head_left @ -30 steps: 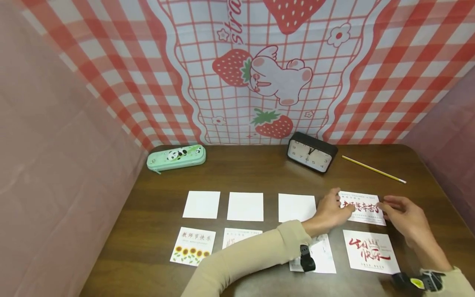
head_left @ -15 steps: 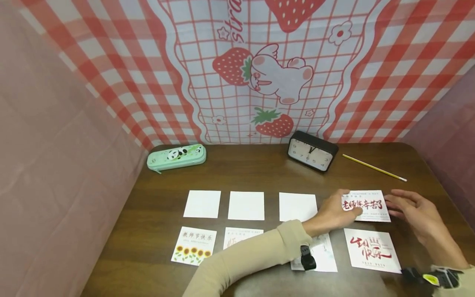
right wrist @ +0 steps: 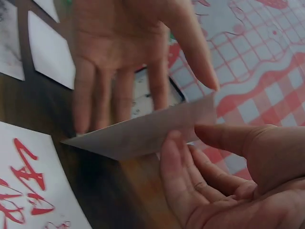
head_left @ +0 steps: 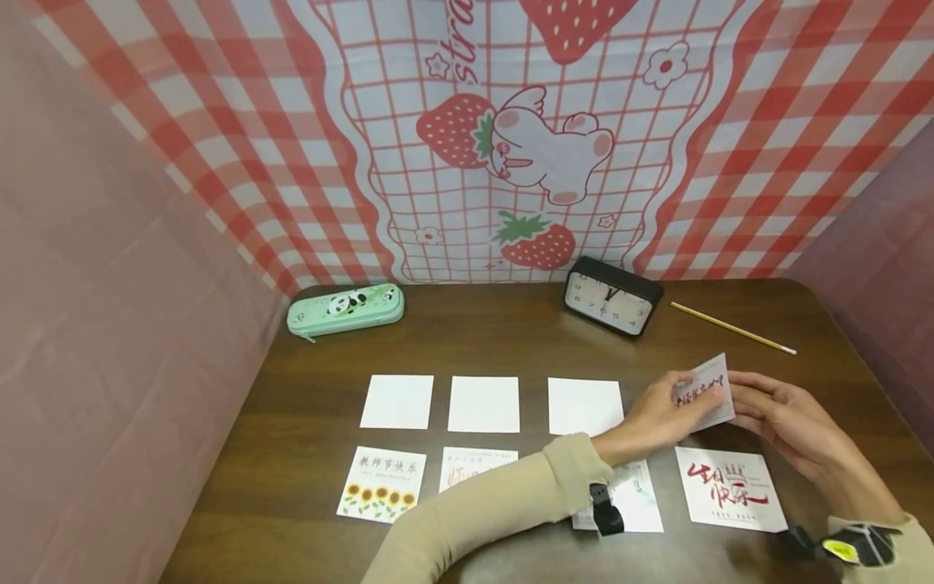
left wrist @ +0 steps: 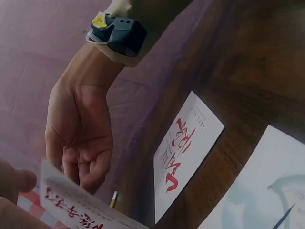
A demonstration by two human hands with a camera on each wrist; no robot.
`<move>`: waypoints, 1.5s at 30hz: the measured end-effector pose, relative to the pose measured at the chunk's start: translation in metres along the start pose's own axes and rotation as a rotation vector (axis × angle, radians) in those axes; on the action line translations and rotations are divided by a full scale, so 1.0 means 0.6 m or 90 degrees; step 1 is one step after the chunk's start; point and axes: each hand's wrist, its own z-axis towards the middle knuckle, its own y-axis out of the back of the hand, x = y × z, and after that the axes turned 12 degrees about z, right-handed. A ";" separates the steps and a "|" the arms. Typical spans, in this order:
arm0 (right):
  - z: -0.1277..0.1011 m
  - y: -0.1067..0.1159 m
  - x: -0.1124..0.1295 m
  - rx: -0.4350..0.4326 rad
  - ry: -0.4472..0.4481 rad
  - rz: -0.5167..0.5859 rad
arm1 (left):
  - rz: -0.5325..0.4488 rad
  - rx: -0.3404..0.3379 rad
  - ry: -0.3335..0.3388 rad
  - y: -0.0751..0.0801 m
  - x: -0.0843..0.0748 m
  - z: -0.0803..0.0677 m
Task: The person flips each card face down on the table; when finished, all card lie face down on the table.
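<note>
My left hand (head_left: 653, 412) holds a white card (head_left: 712, 373) with red Chinese lettering at the right of the table. Its thumb lies over the printed face, and the card stands tilted up on edge. My right hand (head_left: 791, 418) is at the card's right edge, fingers loosely bent and fingertips near its plain back. In the right wrist view, that back (right wrist: 143, 138) faces my right thumb and forefinger. Just below, toward me, lies another card with red brush lettering (head_left: 730, 491). A pale picture card (head_left: 642, 503) is partly hidden under my left forearm.
Three blank white cards (head_left: 396, 401) form a row to the left. Below them lie a sunflower card (head_left: 381, 485) and a lettered card (head_left: 474, 464) partly covered by my sleeve. A black clock (head_left: 613, 297), yellow pencil (head_left: 733, 328) and green pencil case (head_left: 346, 311) lie along the back.
The lettered card was flat on the table, then lifted, and is now turned up on edge in my left hand. My right hand shifted right, then back to the card's edge.
</note>
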 end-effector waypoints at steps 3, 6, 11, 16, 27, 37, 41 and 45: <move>0.004 -0.018 -0.010 -0.017 0.000 -0.051 | -0.049 -0.008 0.001 0.003 0.002 -0.003; 0.007 -0.031 -0.017 -0.050 -0.005 -0.126 | -0.141 -0.019 -0.005 0.005 0.003 -0.003; 0.011 -0.047 -0.018 -0.113 -0.061 -0.278 | -0.337 -0.030 -0.028 0.009 0.001 0.001; 0.014 -0.052 -0.015 -0.150 -0.103 -0.355 | -0.379 -0.048 -0.040 0.017 0.006 0.003; 0.024 -0.031 -0.022 -0.254 -0.117 -0.395 | -0.249 -0.078 -0.072 0.036 0.035 0.004; 0.026 -0.024 -0.032 -0.290 -0.059 -0.455 | -0.149 -0.086 -0.060 0.043 0.059 0.012; 0.024 -0.024 -0.032 -0.293 -0.058 -0.493 | -0.118 -0.077 -0.027 0.043 0.063 0.011; 0.023 -0.025 -0.035 -0.292 -0.049 -0.520 | -0.049 -0.066 0.000 0.045 0.064 0.010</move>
